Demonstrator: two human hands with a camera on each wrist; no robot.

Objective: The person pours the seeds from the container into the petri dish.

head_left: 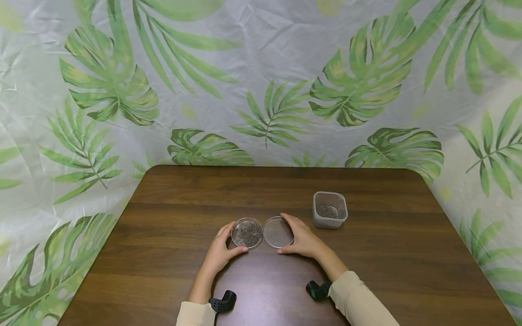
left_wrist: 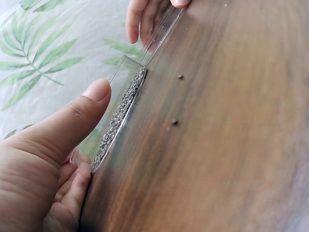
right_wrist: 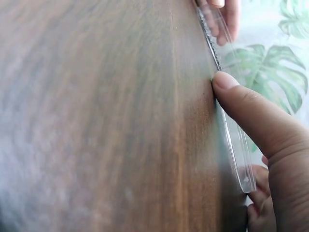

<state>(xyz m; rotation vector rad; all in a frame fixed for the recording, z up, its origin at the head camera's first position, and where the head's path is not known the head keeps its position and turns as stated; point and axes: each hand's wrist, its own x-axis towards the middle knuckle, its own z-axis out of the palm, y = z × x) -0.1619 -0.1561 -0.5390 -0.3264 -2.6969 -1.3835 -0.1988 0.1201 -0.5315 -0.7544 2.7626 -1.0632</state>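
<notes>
A round clear petri dish with a layer of small dark grey granules stands on the wooden table. My left hand grips its left side, thumb at the near rim and fingers at the far rim. Just to its right, very close or touching, is a second clear petri dish, in which no granules show. Around the right side of this one my right hand is curled, the thumb pressed to its near edge. In the left wrist view the granules lie along the dish's bottom.
Behind and right of my right hand stands a square translucent plastic tub with more dark granules at its bottom. Two loose granules lie on the table on the near side of the dishes. A leaf-patterned sheet hangs beyond the table's far edge.
</notes>
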